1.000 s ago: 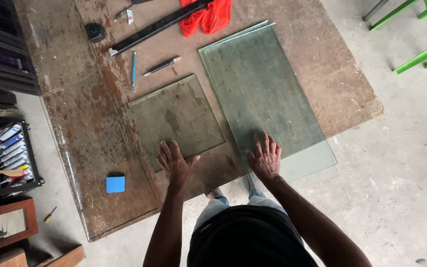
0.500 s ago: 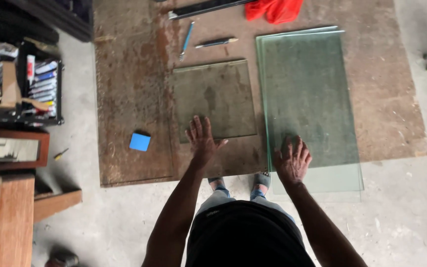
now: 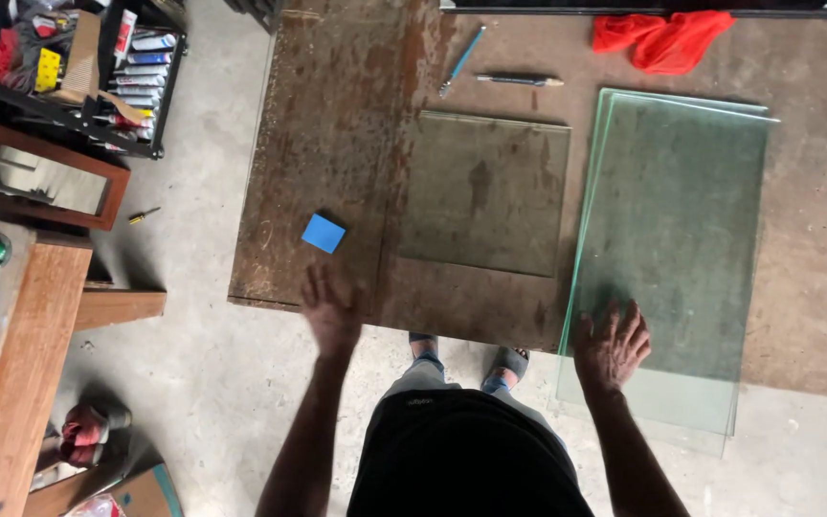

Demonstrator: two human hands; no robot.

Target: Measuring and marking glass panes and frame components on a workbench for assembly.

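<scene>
My right hand (image 3: 611,342) lies flat, fingers spread, on the near corner of a stack of large clear glass sheets (image 3: 681,230) that overhangs the front edge of a worn brown board table (image 3: 337,144). My left hand (image 3: 329,308) hovers open and blurred over the table's front edge, just below a small blue square block (image 3: 323,233). A smaller square glass pane (image 3: 485,191) lies flat between my hands, touched by neither.
A blue-handled tool (image 3: 458,60) and a dark pen-like tool (image 3: 519,80) lie beyond the small pane, a red cloth (image 3: 660,40) at the far edge. A rack of tubes (image 3: 136,67), a framed mirror (image 3: 31,177) and a wooden bench (image 3: 21,354) stand left.
My left hand has left the small pane and swung left toward the blue block. The right hand stays on the large glass. The view has shifted left.
</scene>
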